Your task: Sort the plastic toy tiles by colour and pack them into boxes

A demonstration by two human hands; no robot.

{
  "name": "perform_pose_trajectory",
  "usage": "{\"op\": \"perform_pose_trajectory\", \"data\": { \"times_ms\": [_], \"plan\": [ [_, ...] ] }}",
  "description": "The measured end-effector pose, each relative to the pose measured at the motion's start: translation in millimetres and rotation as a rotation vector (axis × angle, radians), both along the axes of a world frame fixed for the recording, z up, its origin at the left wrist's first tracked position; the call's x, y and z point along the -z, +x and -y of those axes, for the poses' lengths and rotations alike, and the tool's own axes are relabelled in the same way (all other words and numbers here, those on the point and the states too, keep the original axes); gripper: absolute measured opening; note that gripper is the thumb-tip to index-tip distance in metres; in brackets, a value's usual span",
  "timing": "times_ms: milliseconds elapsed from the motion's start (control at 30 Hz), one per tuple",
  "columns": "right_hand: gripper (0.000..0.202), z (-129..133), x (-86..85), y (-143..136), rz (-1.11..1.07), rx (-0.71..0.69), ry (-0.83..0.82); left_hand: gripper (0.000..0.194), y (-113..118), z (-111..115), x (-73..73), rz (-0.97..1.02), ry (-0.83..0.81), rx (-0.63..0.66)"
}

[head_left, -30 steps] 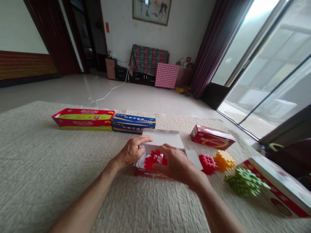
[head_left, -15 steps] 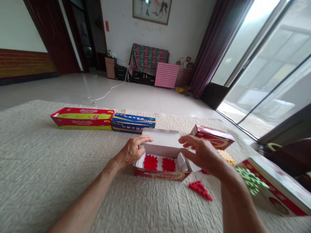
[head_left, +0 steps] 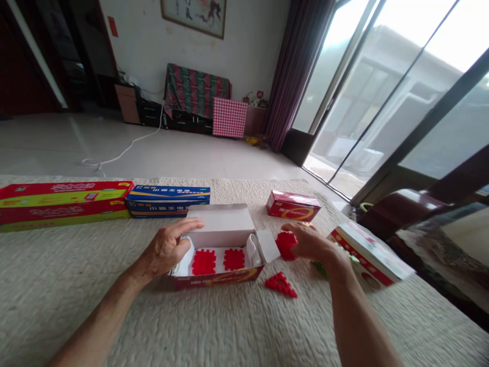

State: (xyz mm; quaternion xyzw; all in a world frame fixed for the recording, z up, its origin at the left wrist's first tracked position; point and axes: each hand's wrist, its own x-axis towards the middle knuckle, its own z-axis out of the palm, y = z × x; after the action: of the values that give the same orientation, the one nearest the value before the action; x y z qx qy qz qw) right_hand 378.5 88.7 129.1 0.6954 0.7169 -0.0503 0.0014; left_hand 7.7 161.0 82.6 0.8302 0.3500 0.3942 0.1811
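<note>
An open red box (head_left: 217,278) with a white inside stands in front of me, its lid flap tilted back. Two red notched pieces (head_left: 204,262) (head_left: 234,259) lie in it on white lining. My left hand (head_left: 166,250) rests at the box's left end, fingers apart, holding nothing. My right hand (head_left: 309,242) is to the right of the box, fingers apart, over the edge of a red rounded piece (head_left: 286,245); nothing is visibly gripped. A red triangular piece (head_left: 281,284) lies near the box's front right corner.
Behind the open box are a blue box (head_left: 168,200) and a long red and green box (head_left: 64,204). A closed red box (head_left: 293,205) stands at the back right. Farther right is a white and red box (head_left: 372,255), with green pieces (head_left: 320,268) beside it.
The view has turned right. My right hand has moved away from the open box to the red rounded piece, while my left hand stays by the box's left end.
</note>
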Motion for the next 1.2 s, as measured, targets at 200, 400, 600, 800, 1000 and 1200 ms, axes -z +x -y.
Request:
{"op": "perform_pose_trajectory", "data": {
  "times_ms": [200,400,600,800,1000,1200],
  "plan": [
    [0.054,1,-0.3,5,-0.009,0.000,0.023,0.046,1,1,-2.4,-0.006,0.016,0.004],
    [0.047,10,-23.8,-13,-0.147,-0.046,0.190,0.049,2,3,-5.1,-0.005,0.015,0.010],
    [0.033,20,-40.1,-94,-0.447,-0.339,0.333,0.049,2,3,-4.7,0.002,0.013,0.013],
    [0.038,13,-18.8,-124,-0.455,-0.400,0.158,0.050,2,2,-3.3,0.019,0.004,0.013],
    [0.039,8,-14.4,-113,-0.381,-0.358,0.160,0.049,2,3,-4.9,0.015,0.000,0.025],
    [0.038,8,-13.2,-112,-0.371,-0.352,0.171,0.050,3,3,-5.9,0.010,-0.006,0.021]
  ]
}}
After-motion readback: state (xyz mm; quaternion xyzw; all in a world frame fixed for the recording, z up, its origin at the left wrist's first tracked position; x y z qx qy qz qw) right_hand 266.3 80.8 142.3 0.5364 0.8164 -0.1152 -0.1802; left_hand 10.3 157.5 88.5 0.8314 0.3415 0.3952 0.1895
